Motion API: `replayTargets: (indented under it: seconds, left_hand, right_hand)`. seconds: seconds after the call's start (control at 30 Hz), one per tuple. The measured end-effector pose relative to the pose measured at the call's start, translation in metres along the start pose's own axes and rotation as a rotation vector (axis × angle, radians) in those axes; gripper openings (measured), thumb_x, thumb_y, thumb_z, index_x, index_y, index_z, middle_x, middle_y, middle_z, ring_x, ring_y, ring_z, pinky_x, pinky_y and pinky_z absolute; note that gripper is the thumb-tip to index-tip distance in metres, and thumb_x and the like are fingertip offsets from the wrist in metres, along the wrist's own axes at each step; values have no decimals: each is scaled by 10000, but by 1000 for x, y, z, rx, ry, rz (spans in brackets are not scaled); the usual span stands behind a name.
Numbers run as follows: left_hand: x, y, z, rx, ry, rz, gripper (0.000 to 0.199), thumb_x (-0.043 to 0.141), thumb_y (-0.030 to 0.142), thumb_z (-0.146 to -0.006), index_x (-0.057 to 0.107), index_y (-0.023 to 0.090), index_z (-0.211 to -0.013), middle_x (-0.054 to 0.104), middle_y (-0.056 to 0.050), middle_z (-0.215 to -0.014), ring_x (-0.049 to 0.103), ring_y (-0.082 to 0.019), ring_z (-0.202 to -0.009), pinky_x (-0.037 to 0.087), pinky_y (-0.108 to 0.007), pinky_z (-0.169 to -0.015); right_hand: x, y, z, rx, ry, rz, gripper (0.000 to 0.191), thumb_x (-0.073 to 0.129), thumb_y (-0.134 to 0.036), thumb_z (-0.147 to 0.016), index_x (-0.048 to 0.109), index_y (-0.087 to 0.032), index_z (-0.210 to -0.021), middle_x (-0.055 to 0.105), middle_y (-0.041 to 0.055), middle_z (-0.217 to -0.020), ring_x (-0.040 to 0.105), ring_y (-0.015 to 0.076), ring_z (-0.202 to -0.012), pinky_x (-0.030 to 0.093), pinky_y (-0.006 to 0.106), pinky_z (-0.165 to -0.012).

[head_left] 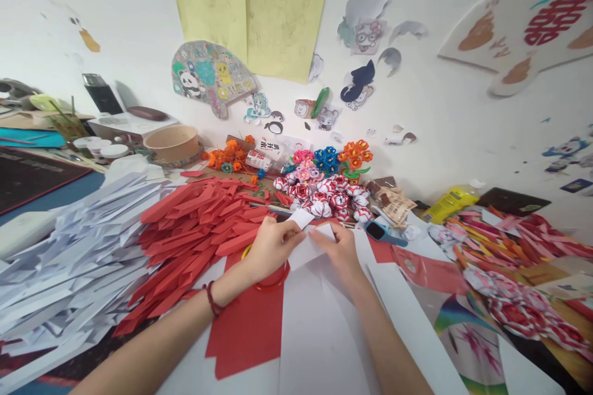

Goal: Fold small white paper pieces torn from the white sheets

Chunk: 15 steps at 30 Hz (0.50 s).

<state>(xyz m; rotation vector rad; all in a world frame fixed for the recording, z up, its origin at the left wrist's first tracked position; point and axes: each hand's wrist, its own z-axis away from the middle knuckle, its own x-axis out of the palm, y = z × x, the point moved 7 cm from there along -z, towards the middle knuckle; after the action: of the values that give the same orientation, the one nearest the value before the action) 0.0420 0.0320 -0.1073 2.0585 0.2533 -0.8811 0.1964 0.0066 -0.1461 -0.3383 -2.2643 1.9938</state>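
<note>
My left hand (273,248), with a dark red cord around the wrist, pinches a piece of white paper (306,253). On the other side of that paper, my right hand (341,250) grips it between thumb and fingers. One end of white paper sticks up past my left fingertips. Below both hands lie large white paper sheets (324,327) and a red sheet (250,336). Partly hidden by my left hand, red scissor-like or ring-shaped handles (273,281) rest on the red sheet. Left of my left hand is a heap of folded red paper strips (194,228).
White folded strips (78,271) are piled at the left. Red-and-white paper flowers (324,197) stand behind the hands, with a blue watch (384,233) at their right. A yellow bottle (451,202) and colourful strips (514,234) lie farther right. A round tub (171,143) stands near the wall.
</note>
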Motion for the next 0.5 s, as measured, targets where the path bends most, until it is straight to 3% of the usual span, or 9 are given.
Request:
replayTargets:
  seconds: [0.17, 0.33, 0.43, 0.5]
  left_hand:
    - [1, 5, 2, 25, 1, -12, 253, 484, 321, -903, 663, 202, -772, 643, 19, -612, 495, -129, -583, 346, -289, -707]
    - [0, 7, 1, 48, -13, -1, 268, 468, 331, -912, 642, 202, -756, 664, 18, -637, 508, -132, -595, 338, -300, -728]
    - [1, 8, 1, 45, -50, 63, 259, 462, 317, -922, 629, 200, -763, 683, 36, -636, 525, -113, -564, 325, -314, -781]
    - [1, 9, 1, 43, -65, 85, 245, 459, 299, -923, 627, 202, -772, 684, 44, -627, 533, -108, -556, 318, -320, -799]
  right_hand:
    - [6, -5, 3, 0, -25, -25, 296, 720, -429, -700, 610, -156, -669, 537, -13, -607, 459, 127, -557, 367, 247, -517]
    - [-9, -5, 0, -48, 127, -43, 346, 701, -423, -720, 510, -170, -581, 427, -37, -536, 356, 99, -505, 277, 231, -466]
    - [-27, -1, -3, -71, 252, -60, 375, 699, -434, -721, 470, -177, -572, 399, -40, -536, 338, 97, -514, 283, 231, -475]
    - [-33, 3, -6, -69, 267, -58, 380, 687, -453, -727, 468, -179, -581, 403, -38, -541, 340, 99, -519, 293, 233, -483]
